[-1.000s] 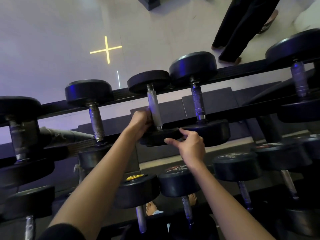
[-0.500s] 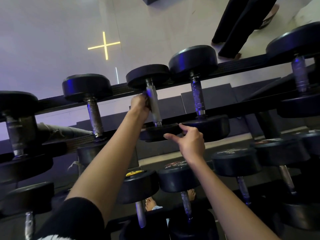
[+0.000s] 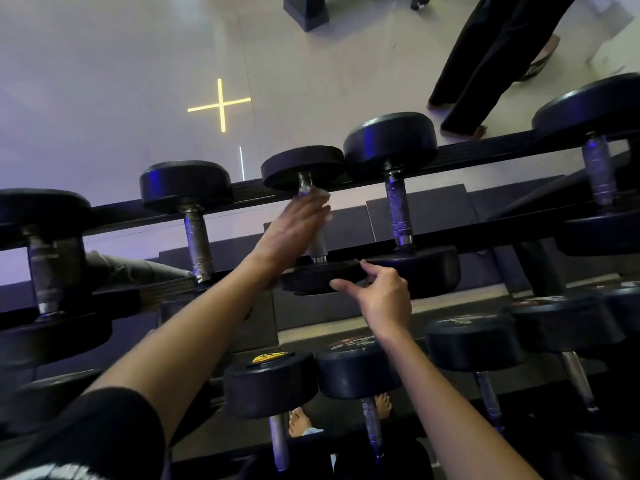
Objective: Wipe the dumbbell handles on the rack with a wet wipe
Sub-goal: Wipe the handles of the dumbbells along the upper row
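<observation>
A black dumbbell lies across the top tier of the rack (image 3: pixel 485 150), and its steel handle (image 3: pixel 318 247) is mostly hidden. My left hand (image 3: pixel 294 226) lies over that handle with the fingers stretched toward the far head (image 3: pixel 301 166). It presses a white wet wipe (image 3: pixel 325 195) that shows at the fingertips. My right hand (image 3: pixel 384 296) holds the rim of the near head (image 3: pixel 311 278), with the index finger on top and the thumb at the front edge.
Neighbouring dumbbells sit close on both sides, one on the right (image 3: pixel 398 209) and one on the left (image 3: pixel 197 237). A lower tier (image 3: pixel 270 382) holds several more below my arms. A person in black trousers (image 3: pixel 485 64) stands beyond the rack.
My left hand slid up the handle from the near end toward the far head, and its fingers went from wrapped round the handle to stretched out. The right hand stayed on the near head.
</observation>
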